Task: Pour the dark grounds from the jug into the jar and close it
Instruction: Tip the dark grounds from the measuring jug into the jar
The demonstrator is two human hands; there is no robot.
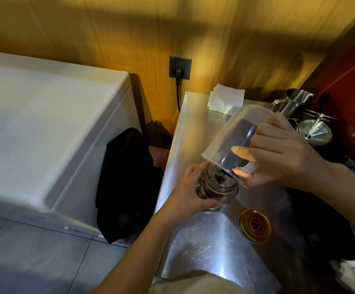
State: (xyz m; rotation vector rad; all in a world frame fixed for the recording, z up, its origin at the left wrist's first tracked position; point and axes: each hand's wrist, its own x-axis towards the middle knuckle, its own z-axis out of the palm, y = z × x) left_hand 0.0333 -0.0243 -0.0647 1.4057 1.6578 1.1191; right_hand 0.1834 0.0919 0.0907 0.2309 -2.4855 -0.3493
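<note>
Pouring dark grounds from jug to jar

Tipping far over, the clear plastic jug [229,134] has its mouth right above the open glass jar [215,186]. The right hand [278,149] is wrapped tight around the jug. The left hand [185,189] is closed around the side of the jar and holds it on the shiny metal counter [210,247]. Dark grounds [239,136] sit inside the jug, and some are at the jar's mouth. The gold lid [255,225] lies flat on the counter, near the jar but not touching it. A metal funnel [314,130] and a steel pitcher [295,100] stand behind the right hand.
</note>
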